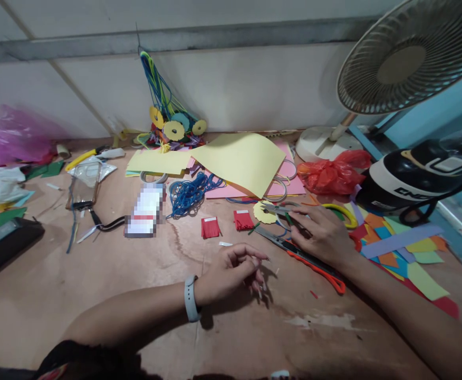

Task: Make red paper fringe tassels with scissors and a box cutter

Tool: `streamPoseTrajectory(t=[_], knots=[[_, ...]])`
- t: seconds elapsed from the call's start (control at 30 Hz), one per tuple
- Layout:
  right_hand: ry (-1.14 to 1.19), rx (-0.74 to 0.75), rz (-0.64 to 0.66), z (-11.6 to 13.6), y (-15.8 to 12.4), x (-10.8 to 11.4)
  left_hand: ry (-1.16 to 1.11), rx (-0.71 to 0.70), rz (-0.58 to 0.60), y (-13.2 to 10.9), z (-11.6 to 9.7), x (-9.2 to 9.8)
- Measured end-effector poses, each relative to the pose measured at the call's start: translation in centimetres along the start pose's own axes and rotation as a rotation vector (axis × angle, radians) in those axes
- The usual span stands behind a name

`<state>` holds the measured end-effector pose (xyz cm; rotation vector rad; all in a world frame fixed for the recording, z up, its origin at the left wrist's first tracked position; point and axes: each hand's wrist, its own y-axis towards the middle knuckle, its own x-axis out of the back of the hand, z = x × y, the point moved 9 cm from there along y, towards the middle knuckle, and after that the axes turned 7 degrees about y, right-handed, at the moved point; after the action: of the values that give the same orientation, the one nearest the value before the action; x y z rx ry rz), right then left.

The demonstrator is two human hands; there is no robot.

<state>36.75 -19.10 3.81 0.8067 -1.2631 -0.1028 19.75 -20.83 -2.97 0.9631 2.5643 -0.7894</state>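
My left hand (237, 269), with a pale watch strap on the wrist, hovers just above or rests on the table, fingers loosely bent and apart. I see nothing held in it. My right hand (321, 232) curls over a pair of scissors (280, 208), whose grey blades lie across a yellow scalloped paper disc (263, 212). Below that hand lies a cutter knife (314, 263) with an orange-edged handle, its blade pointing up-left. Two small red fringed paper pieces (210, 227) (243, 220) lie beyond my left hand.
Blue cord (191, 194) lies bundled by yellow paper sheets (242, 161). Paper scraps (403, 245), a black bottle (397, 179), a red plastic bag (331, 174) and a fan (401, 63) stand right. Left are a phone case (84, 184) and black case (7, 245).
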Motion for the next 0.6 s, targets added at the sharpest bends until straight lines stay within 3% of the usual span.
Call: streamPoseTrajectory(t=[0.6], knots=[[0.021, 0.004, 0.018, -0.4, 0.0, -0.1, 0.091, -0.08, -0.039, 0.1, -1.3, 0.8]])
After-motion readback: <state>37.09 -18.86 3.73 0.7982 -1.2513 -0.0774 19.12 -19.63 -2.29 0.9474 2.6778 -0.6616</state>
